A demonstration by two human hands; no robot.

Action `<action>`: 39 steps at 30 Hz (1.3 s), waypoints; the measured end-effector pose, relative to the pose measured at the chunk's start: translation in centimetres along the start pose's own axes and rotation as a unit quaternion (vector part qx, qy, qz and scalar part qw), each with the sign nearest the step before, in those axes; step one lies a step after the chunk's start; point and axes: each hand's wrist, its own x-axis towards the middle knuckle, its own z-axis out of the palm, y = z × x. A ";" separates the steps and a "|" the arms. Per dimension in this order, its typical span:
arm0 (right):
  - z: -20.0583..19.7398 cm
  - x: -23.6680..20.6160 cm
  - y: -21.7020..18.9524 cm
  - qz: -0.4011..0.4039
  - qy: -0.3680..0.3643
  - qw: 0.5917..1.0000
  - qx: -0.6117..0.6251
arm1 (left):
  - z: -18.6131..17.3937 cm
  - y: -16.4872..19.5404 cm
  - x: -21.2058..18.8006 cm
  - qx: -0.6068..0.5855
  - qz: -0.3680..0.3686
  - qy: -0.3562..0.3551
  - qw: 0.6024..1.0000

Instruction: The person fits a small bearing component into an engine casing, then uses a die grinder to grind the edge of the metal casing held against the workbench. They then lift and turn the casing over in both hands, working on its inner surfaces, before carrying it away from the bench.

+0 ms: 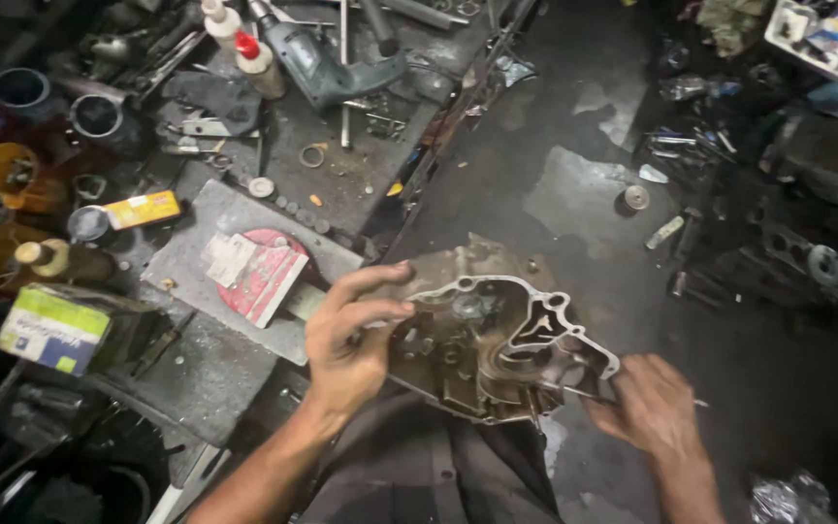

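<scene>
So the person is holding a grimy metal engine casing [497, 344] just below the middle of the frame, over a dark, oily floor [574, 194]. The left hand [351, 335] is wrapped onto the casing's left edge, thumb and fingers spread and curled over the rim, so it's clearly gripping the thing. The right hand [647, 403] sits at the casing's lower right corner, fingers pinched around something thin and metal that pokes out to its right, pressed up against the casing edge; it's too small and dark to tell what exactly. The casing is tilted, open side up, with its ribs and bores showing.

The left half of the frame is a cluttered workbench [215, 374]. A grey-blue power drill [327, 63] lies at the top, just right of two white squeeze bottles [244, 44], one with a red cap. A flat grey slab [196, 262] sits left of the left hand, with a red and white packet [259, 277] on it. Further left there's a yellow and white box [50, 330], a small yellow carton [143, 209] and some orange cups [7, 170]. Loose washers and rings are scattered across the bench top.

Upper right of the frame is just a dark heap of metal parts [729, 194], with a small round piece [635, 198] lying alone on the floor.
</scene>
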 end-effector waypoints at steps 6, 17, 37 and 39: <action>1.6 -2.4 -0.2 0.063 0.059 0.996 -0.030 | -0.4 -0.3 0.7 -0.022 -0.013 -0.021 0.999; 3.2 -5.8 -1.9 0.155 0.118 0.981 0.007 | -0.7 4.1 2.7 0.297 0.174 -0.132 0.930; 2.1 -5.0 -4.3 0.132 0.056 0.989 -0.025 | 3.4 -0.1 -0.6 0.185 -0.302 -0.424 0.834; 2.4 -5.2 -4.4 0.138 0.051 0.989 -0.018 | 3.2 -0.4 -1.1 0.159 -0.334 -0.406 0.836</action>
